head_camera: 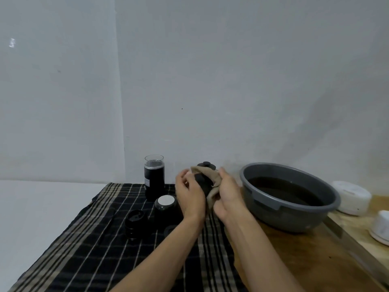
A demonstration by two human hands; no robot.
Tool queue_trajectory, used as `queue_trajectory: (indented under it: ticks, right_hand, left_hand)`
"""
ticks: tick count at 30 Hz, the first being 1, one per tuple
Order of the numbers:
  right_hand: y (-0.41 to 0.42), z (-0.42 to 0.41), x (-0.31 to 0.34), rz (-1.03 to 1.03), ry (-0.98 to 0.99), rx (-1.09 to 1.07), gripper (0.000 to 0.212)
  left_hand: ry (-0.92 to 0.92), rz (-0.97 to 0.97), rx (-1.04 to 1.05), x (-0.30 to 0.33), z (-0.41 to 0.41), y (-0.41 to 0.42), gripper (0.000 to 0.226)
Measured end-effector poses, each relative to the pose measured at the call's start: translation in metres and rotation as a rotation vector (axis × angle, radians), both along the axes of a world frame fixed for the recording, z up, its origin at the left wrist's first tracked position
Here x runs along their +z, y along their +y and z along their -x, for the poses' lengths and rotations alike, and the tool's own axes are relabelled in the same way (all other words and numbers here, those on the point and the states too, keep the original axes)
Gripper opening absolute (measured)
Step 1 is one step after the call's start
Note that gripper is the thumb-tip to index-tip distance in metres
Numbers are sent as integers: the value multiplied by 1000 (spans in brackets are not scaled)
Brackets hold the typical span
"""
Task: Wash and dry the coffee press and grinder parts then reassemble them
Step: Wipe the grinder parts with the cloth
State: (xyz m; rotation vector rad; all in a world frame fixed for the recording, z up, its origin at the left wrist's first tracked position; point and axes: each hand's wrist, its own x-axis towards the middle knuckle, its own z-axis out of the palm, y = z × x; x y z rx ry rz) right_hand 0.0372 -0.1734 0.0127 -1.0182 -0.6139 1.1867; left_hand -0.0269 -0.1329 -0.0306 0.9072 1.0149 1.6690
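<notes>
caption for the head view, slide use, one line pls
Both hands wipe a black press part with a beige cloth beside the grey basin.

A grey round plastic basin (pixel 294 204) stood on the brown wooden table top (pixel 294 256) and held dark water. Left of the basin, a black cloth with pale checked stripes (pixel 90 247) lay spread over the surface. Right of the basin, two white round containers (pixel 351 197) (pixel 382 227) stood near each other. Behind the basin rose a plain pale grey wall (pixel 231 70).
</notes>
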Motion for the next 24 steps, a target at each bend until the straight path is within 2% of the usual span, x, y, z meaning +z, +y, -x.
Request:
queue_trajectory:
  ticks: [2,3,4,7,8,10,13,16,18,19,21,23,24]
  right_hand:
    - [0,4,7,-50,23,-64,52]
    - [-4,6,12,-78,28,-68,50]
    - [-4,9,15,-101,-6,-47,48]
    - [-3,24,9,-123,-327,-78,39]
    - [-5,28,6,-121,-480,-131,38]
    - [-8,26,-1,-178,-749,-197,40]
    - [-10,5,0,-214,-1016,-45,37]
    - [-10,-12,11,-68,-1245,97,37]
    - [-6,-16,19,-12,-1428,53,37]
    - [-7,-15,21,-18,-1460,-14,37]
    - [-11,-10,20,-125,-1315,-105,30]
    - [-16,-8,19,-219,-1154,6,11]
    - [-16,-11,20,-204,-1186,93,14]
  left_hand:
    - [319,-284,145,-9,7,6,21]
    - [354,-358,136,-11,9,6,23]
    - [313,-370,71,-10,10,3,27]
    - [-109,-168,-360,10,7,-6,58]
    - [-165,-108,-447,14,6,-2,63]
    - [-162,-30,-465,19,8,4,66]
    - [-167,113,-456,18,13,6,67]
    - [-86,176,-465,8,18,5,76]
    - [57,127,-400,5,17,5,79]
    - [129,107,-361,8,16,3,77]
    - [169,92,-321,17,18,5,70]
    - [133,142,-339,27,24,12,61]
    - [120,175,-345,29,27,17,56]
